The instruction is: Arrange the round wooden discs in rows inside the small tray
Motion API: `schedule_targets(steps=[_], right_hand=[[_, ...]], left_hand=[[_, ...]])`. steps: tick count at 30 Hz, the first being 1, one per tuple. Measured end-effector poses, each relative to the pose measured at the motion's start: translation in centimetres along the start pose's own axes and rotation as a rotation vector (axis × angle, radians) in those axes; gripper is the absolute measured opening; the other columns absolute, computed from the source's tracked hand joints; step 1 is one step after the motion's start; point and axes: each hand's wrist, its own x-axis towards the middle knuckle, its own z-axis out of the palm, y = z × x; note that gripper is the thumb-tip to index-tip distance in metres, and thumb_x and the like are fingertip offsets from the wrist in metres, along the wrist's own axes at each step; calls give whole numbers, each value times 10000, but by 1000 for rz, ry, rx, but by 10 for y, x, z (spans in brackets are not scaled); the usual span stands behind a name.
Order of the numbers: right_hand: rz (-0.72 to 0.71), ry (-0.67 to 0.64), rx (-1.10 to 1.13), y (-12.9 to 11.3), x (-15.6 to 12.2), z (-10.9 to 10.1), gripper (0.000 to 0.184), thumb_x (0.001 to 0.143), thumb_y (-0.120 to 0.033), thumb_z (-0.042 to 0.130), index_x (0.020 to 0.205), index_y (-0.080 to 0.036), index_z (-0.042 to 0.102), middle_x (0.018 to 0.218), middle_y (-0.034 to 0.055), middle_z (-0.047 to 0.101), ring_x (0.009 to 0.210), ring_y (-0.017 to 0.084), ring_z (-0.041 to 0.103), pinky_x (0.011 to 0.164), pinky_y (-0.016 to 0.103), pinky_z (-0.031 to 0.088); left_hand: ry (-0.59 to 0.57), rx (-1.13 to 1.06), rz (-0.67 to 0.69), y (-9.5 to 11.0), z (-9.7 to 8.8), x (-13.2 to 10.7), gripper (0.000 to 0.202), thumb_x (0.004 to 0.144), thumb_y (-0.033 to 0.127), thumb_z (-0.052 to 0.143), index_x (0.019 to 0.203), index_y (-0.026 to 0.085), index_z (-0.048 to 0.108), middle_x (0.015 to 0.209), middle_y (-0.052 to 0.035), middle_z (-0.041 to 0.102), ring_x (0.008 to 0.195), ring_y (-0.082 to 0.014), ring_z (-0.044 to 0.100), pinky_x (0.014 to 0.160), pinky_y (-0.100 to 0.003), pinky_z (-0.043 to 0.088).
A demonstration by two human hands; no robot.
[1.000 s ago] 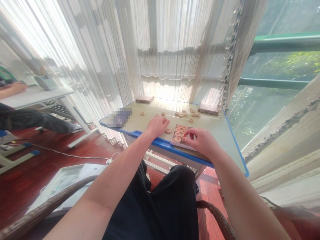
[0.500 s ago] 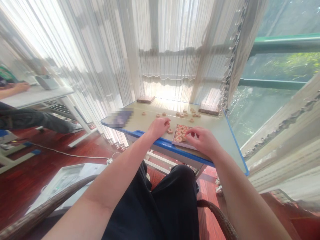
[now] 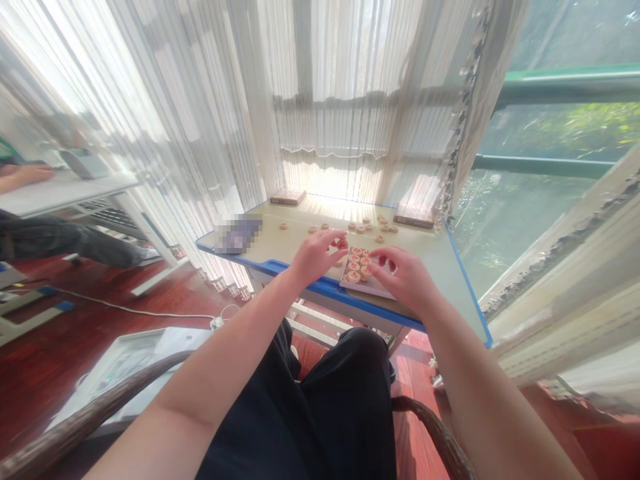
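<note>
the left hand (image 3: 316, 255) pinches and the right hand (image 3: 407, 277) curls loosely, both forearms (image 3: 245, 327) stretched forward.

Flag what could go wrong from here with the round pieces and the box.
The round piece pinched in the left hand could slip, as only the fingertips seem to hold it. The box sits close to the desk's blue front edge, so a nudge from the right hand might push it over. That hand is also right beside the boxed pieces and could disturb their rows.
</note>
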Motion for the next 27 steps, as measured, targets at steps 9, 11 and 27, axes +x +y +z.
schedule_targets(steps=[9, 11, 27], right_hand=[[46, 58, 169, -4, -3, -3, 311, 834, -439, 528, 881, -188, 706, 813, 48, 704, 698, 163, 586, 684, 284, 444], [92, 44, 259, -5, -3, -4, 319, 826, -451, 538, 869, -192, 719, 803, 41, 715, 706, 166, 603, 689, 282, 447], [291, 67, 672, -6, 0, -7, 268, 703, -439, 673, 772, -184, 717, 723, 29, 692, 677, 145, 584, 643, 267, 452]], left_hand=[[19, -76, 112, 39, 0, -3, 262, 807, 255, 613, 1058, 190, 641, 895, -37, 706, 785, -120, 636, 779, -254, 517], [3, -75, 163, 46, 0, 0, 274, 802, 221, 604, 1072, 191, 635, 884, -31, 713, 782, -121, 637, 778, -254, 518], [87, -94, 184, 50, -1, 6, 198, 803, 312, 646, 958, 193, 674, 913, -45, 713, 812, -136, 642, 774, -272, 520]])
